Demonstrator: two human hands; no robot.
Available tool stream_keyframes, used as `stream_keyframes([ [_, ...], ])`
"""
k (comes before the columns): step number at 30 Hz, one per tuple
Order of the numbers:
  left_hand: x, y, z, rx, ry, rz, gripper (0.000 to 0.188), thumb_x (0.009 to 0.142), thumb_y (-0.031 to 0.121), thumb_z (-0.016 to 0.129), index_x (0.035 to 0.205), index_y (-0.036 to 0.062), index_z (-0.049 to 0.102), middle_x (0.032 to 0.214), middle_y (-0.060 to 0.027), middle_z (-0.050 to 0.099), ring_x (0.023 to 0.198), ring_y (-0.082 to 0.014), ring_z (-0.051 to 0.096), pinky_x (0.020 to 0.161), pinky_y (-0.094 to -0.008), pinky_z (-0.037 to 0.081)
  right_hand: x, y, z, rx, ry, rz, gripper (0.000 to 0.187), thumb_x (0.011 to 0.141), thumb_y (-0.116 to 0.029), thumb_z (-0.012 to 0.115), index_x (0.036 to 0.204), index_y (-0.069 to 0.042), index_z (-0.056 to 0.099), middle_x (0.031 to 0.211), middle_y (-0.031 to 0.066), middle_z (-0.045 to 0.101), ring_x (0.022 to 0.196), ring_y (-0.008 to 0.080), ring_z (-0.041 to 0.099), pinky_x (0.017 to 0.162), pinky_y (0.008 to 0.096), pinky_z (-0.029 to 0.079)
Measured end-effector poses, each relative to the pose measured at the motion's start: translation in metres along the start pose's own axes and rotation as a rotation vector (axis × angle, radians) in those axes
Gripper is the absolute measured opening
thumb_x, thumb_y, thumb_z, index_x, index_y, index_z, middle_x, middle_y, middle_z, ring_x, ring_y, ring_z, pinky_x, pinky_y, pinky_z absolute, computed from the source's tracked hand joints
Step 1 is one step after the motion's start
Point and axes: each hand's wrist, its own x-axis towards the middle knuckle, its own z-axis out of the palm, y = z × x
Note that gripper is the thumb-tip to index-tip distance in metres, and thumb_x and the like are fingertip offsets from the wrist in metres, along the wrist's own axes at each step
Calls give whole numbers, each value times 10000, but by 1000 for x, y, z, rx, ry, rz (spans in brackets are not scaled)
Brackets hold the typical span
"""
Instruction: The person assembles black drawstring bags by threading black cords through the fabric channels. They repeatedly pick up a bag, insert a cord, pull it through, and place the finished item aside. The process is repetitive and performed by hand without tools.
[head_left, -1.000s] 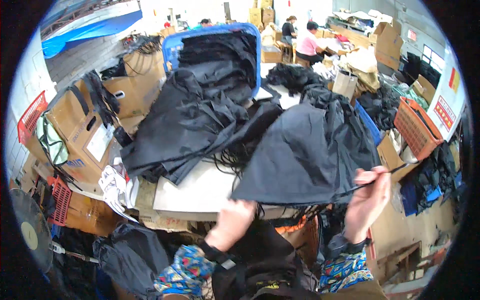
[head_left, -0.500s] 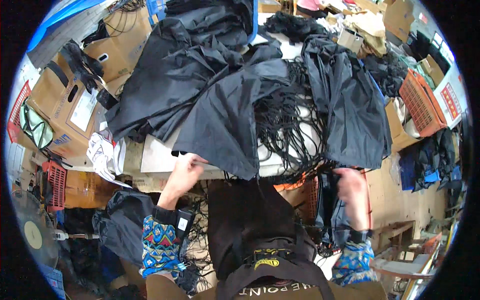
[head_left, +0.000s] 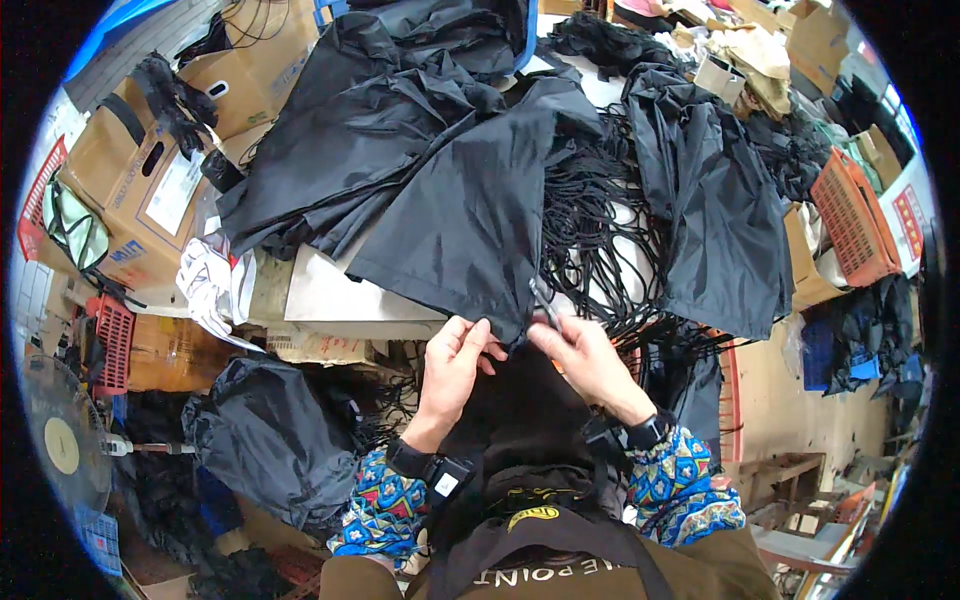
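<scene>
A smooth black fabric piece (head_left: 470,230) hangs over the near edge of the white worktable. My left hand (head_left: 455,370) is closed on its lower corner, thumb and fingers pinching the hem. Close beside it, my right hand (head_left: 590,365) is closed around a slim silver-grey tool (head_left: 541,296), whose tip points up and away along the fabric's right edge. The tool's exact kind is hard to make out, since the fingers cover most of it. A tangle of black cords (head_left: 590,220) lies just right of the fabric.
More black fabric (head_left: 715,220) drapes over the table at right. White gloves (head_left: 207,285) hang at the table's left edge by a cardboard box (head_left: 130,205). An orange crate (head_left: 855,220) stands far right, a fan (head_left: 62,440) at lower left. A black bundle (head_left: 275,440) sits below the table.
My left hand has slid right along the hem to the fabric's corner. My right hand has come in from the right to meet it, and a silver-grey tool now shows there.
</scene>
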Motion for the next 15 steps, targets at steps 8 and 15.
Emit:
stream_keyframes([
  [8, -11, 21, 16, 511, 16, 427, 151, 905, 133, 595, 867, -12, 608, 774, -66, 618, 646, -88, 555, 561, -216, 446, -11, -16, 11, -19, 14, -115, 200, 886, -164, 578, 966, 18, 601, 656, 122, 576, 595, 94, 493, 555, 295, 426],
  [15, -13, 30, 20, -280, -67, -158, 178, 929, 145, 548, 973, -20, 599, 899, -109, 661, 755, -171, 650, 614, -261, 535, -13, -32, 12, -136, 46, -73, 189, 910, -146, 532, 1015, 4, 579, 725, 168, 606, 622, 213, 609, 585, 316, 464],
])
